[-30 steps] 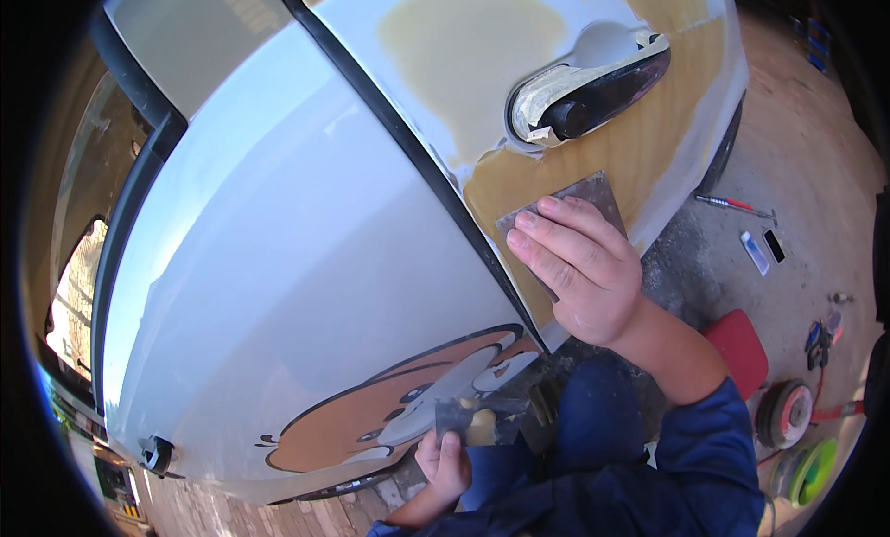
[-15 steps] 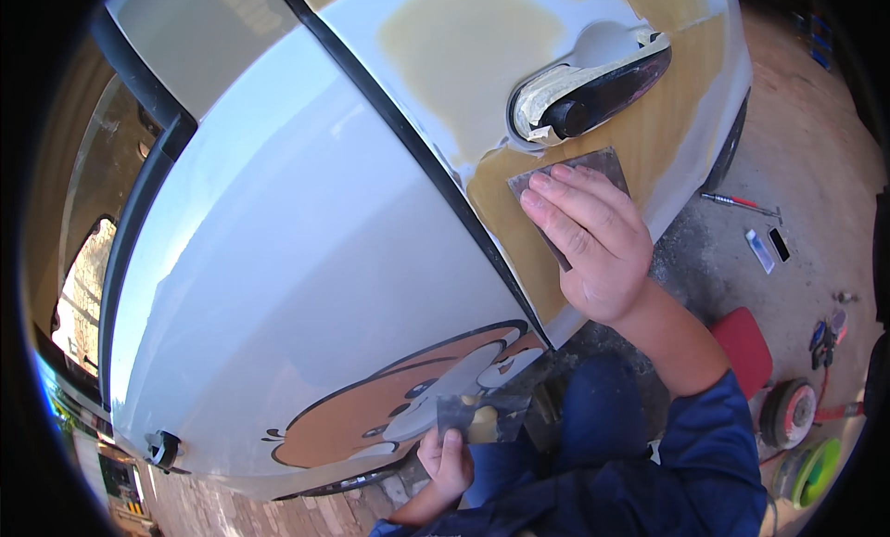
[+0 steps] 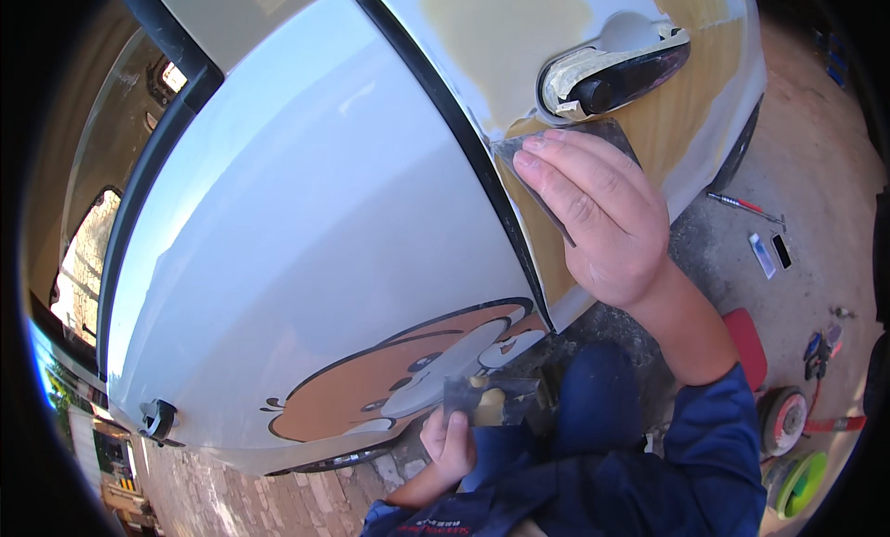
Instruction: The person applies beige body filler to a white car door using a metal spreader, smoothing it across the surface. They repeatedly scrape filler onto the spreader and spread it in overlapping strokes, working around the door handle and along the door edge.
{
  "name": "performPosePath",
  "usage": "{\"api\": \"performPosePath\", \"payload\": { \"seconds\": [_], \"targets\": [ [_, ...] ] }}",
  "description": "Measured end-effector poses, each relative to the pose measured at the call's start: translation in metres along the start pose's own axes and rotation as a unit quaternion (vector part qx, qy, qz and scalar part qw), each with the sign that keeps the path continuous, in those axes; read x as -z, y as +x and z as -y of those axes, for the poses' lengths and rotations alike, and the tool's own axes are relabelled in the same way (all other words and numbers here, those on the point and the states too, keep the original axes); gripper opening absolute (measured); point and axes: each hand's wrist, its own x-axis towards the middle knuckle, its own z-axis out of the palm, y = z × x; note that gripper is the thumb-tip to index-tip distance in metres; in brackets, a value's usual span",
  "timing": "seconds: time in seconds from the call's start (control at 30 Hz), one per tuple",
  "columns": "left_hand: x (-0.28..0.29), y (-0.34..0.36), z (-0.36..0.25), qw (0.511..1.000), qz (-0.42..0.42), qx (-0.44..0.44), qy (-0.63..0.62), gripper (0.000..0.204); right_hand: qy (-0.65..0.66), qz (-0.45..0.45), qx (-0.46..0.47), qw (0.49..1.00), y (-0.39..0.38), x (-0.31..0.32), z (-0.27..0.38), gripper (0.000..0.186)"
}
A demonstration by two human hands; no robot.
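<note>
right hand on sandpaper | below door handle | left hand lower

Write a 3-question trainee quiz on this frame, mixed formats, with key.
1. True or false: the right hand presses sandpaper flat on the car panel.
2. The left hand holds: A) a spray gun B) a folded sheet C) nothing.
3. Fill in: the masked door handle sits ___ the right hand.

Key
1. True.
2. B.
3. Above.
</note>
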Motion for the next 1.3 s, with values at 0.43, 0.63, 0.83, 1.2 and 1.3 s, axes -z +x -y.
{"api": "performPosePath", "payload": {
  "seconds": [0.43,0.63,0.83,1.2,1.3],
  "targets": [
    [0.006,-0.006,-0.006,1.0,0.002,0.011,0.01,0.035,-0.003,0.127,0.09,0.988,-0.02,0.036,0.014,0.029],
    [0.009,-0.009,-0.006,0.999,-0.023,-0.008,0.036,0.033,-0.025,0.023,0.099,0.995,0.018,0.023,0.004,0.034],
    [0.022,-0.014,-0.002,0.999,-0.025,-0.023,0.021,0.032,-0.03,0.048,0.114,0.992,0.018,0.012,0.011,0.032],
    [0.036,-0.013,0.011,1.0,0.011,0.002,-0.015,0.033,-0.031,0.142,0.102,0.984,-0.071,0.001,0.028,0.029],
    [0.035,-0.014,0.009,1.0,0.009,0.001,-0.01,0.033,-0.002,0.141,0.113,0.984,-0.078,0.007,0.031,0.027]
  ]
}}
